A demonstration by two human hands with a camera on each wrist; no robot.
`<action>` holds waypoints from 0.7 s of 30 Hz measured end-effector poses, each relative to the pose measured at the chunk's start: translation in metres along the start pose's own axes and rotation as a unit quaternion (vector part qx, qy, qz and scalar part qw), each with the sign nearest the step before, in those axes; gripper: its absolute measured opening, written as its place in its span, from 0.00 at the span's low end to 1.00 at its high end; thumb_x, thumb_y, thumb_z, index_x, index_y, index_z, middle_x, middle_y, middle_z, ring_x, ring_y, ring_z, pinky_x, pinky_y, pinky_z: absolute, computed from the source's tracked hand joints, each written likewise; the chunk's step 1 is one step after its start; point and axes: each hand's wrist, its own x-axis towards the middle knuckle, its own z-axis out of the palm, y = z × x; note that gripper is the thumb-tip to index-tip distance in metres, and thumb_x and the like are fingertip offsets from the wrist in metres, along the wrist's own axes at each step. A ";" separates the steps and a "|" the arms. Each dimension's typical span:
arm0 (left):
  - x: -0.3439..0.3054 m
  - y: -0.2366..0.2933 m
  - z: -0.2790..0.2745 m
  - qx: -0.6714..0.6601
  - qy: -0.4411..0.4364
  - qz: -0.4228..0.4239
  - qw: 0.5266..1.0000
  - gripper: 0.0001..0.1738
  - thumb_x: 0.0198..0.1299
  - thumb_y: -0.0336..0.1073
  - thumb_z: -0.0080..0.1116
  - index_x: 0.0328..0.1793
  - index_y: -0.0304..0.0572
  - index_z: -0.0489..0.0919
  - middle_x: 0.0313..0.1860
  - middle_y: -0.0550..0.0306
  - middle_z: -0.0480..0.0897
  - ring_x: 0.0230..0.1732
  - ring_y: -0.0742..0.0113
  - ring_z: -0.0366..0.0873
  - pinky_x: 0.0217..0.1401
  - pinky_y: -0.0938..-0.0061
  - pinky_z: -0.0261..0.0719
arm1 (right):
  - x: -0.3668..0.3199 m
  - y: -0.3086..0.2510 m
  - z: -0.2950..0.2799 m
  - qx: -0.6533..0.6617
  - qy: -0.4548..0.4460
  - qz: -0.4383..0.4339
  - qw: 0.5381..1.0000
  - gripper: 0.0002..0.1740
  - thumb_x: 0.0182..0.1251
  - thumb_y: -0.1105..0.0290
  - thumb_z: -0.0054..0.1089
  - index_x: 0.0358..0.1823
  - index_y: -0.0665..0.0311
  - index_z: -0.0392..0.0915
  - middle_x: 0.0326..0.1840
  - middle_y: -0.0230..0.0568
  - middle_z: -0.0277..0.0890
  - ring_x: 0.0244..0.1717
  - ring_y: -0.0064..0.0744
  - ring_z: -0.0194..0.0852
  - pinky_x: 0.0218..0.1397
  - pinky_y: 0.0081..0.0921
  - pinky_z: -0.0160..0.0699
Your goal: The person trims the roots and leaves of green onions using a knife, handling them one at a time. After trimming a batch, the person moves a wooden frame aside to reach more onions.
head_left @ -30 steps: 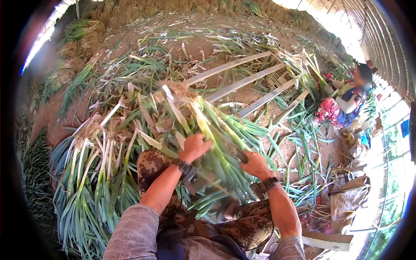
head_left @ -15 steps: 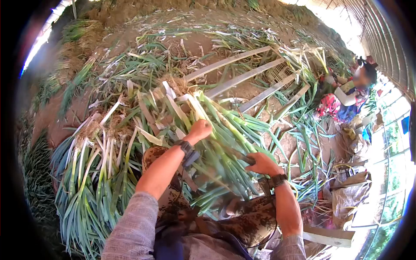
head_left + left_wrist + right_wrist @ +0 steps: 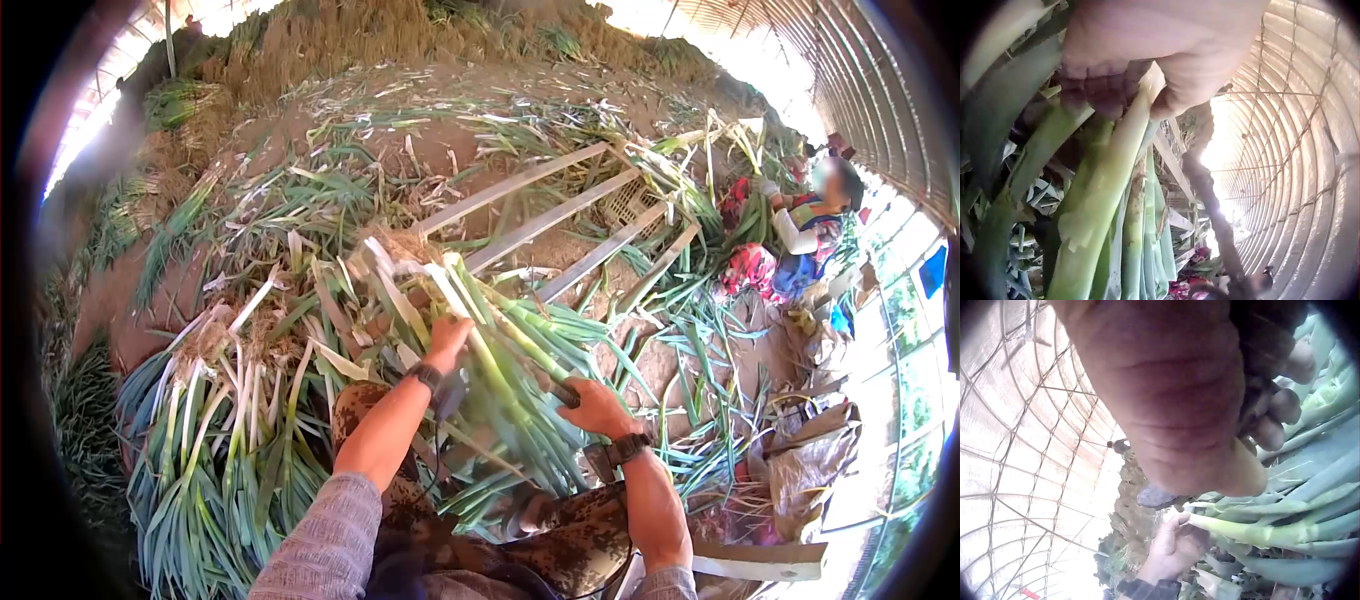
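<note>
In the head view my left hand holds a leek by its pale lower stalk, above the pile in front of my knees. The left wrist view shows that pale stalk running out under my thumb and curled fingers. My right hand, lower and to the right over the green leaves, grips the dark handle of what looks like a knife. A grey rounded blade end shows beyond that hand in the right wrist view. Roots of nearby leeks point away from me.
A large bundle of leeks lies at my left. Wooden slats stretch ahead, by a plastic crate. Another person sits at the right among leaves. Loose trimmings litter the earth; a crumpled sack lies right.
My left hand first shifts up the stalk toward the root end, then stays near there. The knife, seen across the leaves half a second ago, now shows mostly its handle. The head view has tilted upward.
</note>
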 end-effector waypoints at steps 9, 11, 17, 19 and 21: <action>-0.029 -0.007 0.006 -0.188 -0.125 0.039 0.973 0.17 0.73 0.47 0.53 0.57 0.44 0.74 0.40 0.57 0.82 0.35 0.63 0.85 0.32 0.66 0.86 | -0.013 -0.004 -0.001 0.022 0.061 -0.031 0.997 0.21 0.55 0.60 0.67 0.51 0.58 0.80 0.39 0.50 0.83 0.42 0.54 0.82 0.45 0.46 0.80; -0.032 -0.002 0.007 -0.147 -0.145 0.115 0.972 0.16 0.72 0.45 0.55 0.58 0.44 0.74 0.42 0.58 0.82 0.35 0.63 0.85 0.33 0.66 0.86 | -0.011 -0.001 0.001 -0.031 0.118 -0.011 0.992 0.21 0.56 0.62 0.68 0.51 0.59 0.80 0.38 0.50 0.83 0.42 0.53 0.83 0.44 0.44 0.80; -0.058 -0.002 0.010 -0.121 -0.182 0.052 0.974 0.16 0.69 0.42 0.61 0.54 0.40 0.81 0.42 0.63 0.81 0.39 0.75 0.78 0.40 0.76 0.80 | -0.003 -0.019 0.010 -0.037 0.132 -0.064 0.989 0.20 0.58 0.63 0.67 0.51 0.58 0.79 0.40 0.49 0.83 0.42 0.54 0.82 0.43 0.46 0.80; -0.069 0.007 0.009 -0.144 -0.204 0.049 0.967 0.15 0.68 0.42 0.61 0.54 0.39 0.82 0.42 0.62 0.82 0.39 0.75 0.79 0.39 0.76 0.81 | -0.001 -0.029 0.005 -0.014 0.148 -0.046 0.988 0.21 0.58 0.62 0.67 0.52 0.58 0.78 0.39 0.49 0.83 0.42 0.55 0.82 0.44 0.46 0.80; -0.077 0.011 0.008 -0.167 -0.201 0.040 0.964 0.15 0.69 0.41 0.60 0.53 0.38 0.82 0.43 0.61 0.83 0.39 0.74 0.81 0.39 0.75 0.82 | 0.003 -0.035 0.003 -0.009 0.143 -0.060 0.988 0.21 0.58 0.62 0.67 0.52 0.58 0.79 0.39 0.49 0.83 0.42 0.55 0.82 0.44 0.46 0.80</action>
